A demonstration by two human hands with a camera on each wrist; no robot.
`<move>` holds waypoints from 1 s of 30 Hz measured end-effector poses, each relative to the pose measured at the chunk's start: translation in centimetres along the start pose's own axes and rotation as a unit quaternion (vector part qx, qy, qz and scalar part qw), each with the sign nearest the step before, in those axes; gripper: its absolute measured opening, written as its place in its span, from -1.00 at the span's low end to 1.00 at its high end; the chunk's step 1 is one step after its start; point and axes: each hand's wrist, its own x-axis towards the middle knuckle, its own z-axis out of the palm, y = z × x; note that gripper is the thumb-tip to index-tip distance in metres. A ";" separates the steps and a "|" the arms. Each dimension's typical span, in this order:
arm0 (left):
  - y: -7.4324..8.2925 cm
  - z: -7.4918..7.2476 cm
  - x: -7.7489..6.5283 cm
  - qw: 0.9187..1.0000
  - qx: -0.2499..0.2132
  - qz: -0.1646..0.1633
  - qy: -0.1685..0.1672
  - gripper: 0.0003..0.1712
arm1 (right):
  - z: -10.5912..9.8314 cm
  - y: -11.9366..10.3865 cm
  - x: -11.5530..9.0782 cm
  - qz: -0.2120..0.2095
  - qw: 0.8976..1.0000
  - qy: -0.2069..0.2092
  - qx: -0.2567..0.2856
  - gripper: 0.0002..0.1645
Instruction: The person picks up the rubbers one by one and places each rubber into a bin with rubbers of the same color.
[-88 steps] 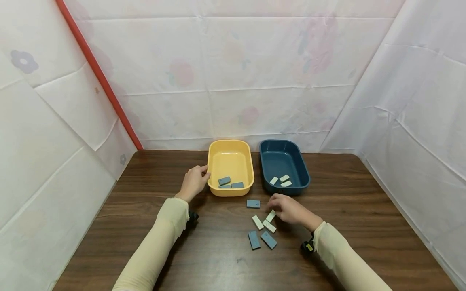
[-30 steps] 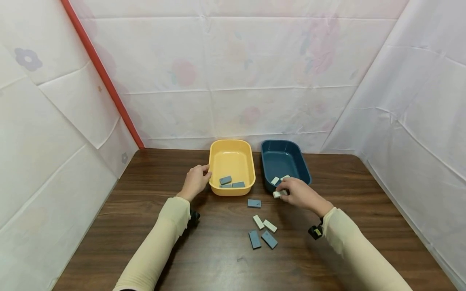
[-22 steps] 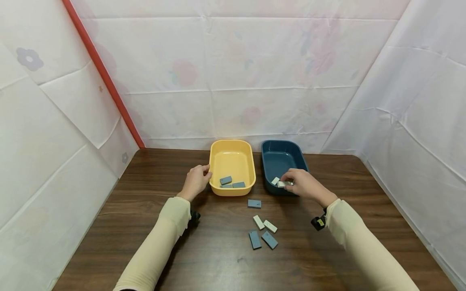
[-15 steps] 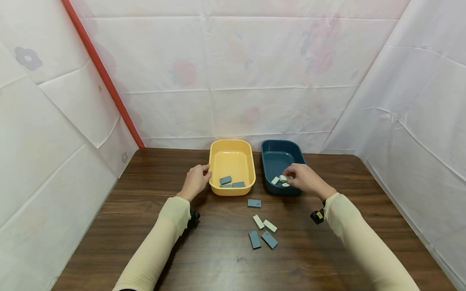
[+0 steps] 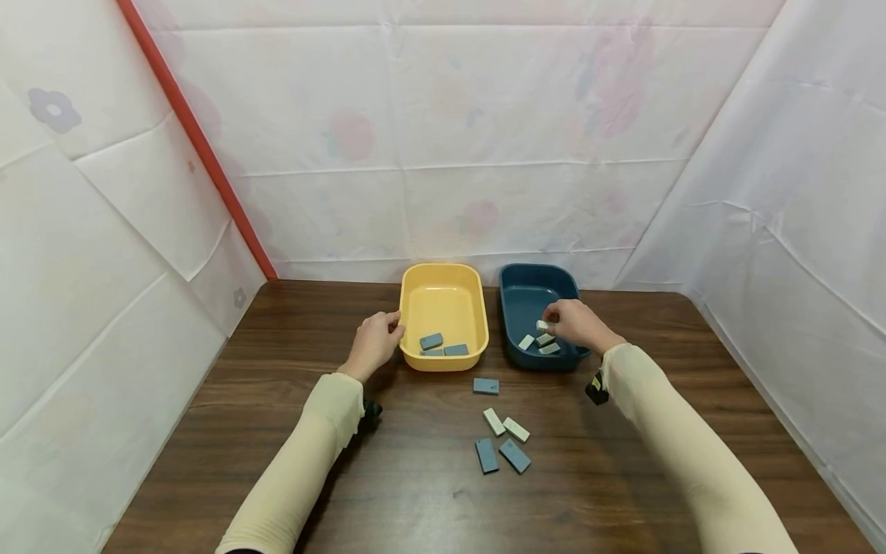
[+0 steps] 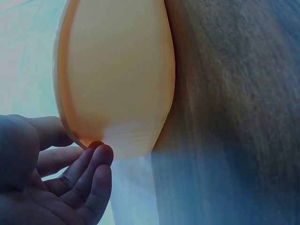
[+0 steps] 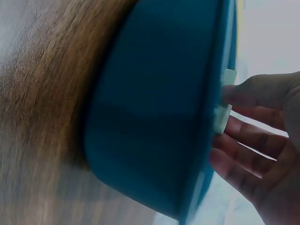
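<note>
My left hand (image 5: 374, 342) pinches the left rim of the yellow tub (image 5: 444, 363) between thumb and fingertips. In the left wrist view the fingers lie against the tub's outer wall (image 6: 117, 70). My right hand (image 5: 581, 325) is over the dark blue tub (image 5: 515, 296), pinching a small cream rectangular block (image 5: 542, 325). Seen from the right wrist, that block (image 7: 222, 119) sits between thumb and fingers at the tub's rim. Below it, cream blocks (image 5: 550, 348) lie on the blue tub's floor. Grey-blue blocks (image 5: 431, 341) lie at the near end of the yellow tub.
On the brown wooden table (image 5: 415, 477), in front of the tubs, lie two cream blocks (image 5: 516, 429) and three grey-blue blocks (image 5: 487, 455). A white patterned sheet (image 5: 443, 154) hangs right behind the tubs, with more sheeting on both sides.
My right hand has picked a cream block off the table, carried it over the blue tub's near rim and moved deeper over the tub. The left hand has stayed at the yellow tub.
</note>
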 end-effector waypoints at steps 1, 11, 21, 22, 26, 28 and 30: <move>0.0 0.0 0.0 1.000 0.000 -0.001 0.000 -0.50 | 0.2 0.1 0.2 0.002 1.000 -0.001 0.000 -0.76; 0.4 0.1 -0.3 1.000 -0.007 -0.004 0.000 -0.51 | 1.3 2.4 2.1 0.045 0.999 -0.018 0.000 -0.67; 0.5 0.1 -0.3 1.000 -0.010 0.008 -0.003 -0.50 | 2.3 3.3 2.8 0.085 0.996 -0.001 -0.025 -0.71; 0.5 0.1 -0.3 1.000 -0.009 0.008 -0.002 -0.50 | 2.3 3.3 2.9 0.086 0.996 -0.002 -0.027 -0.71; 0.6 0.1 -0.5 1.000 -0.006 0.005 -0.006 -0.50 | 2.4 3.2 3.0 0.095 0.995 -0.012 -0.035 -0.71; 0.6 0.1 -0.6 1.000 -0.005 0.003 -0.010 -0.50 | 2.5 3.1 2.9 0.098 0.994 -0.017 -0.038 -0.71; 0.7 0.2 -0.7 1.000 -0.005 0.000 -0.011 -0.50 | 2.6 3.0 2.9 0.105 0.994 -0.015 -0.041 -0.71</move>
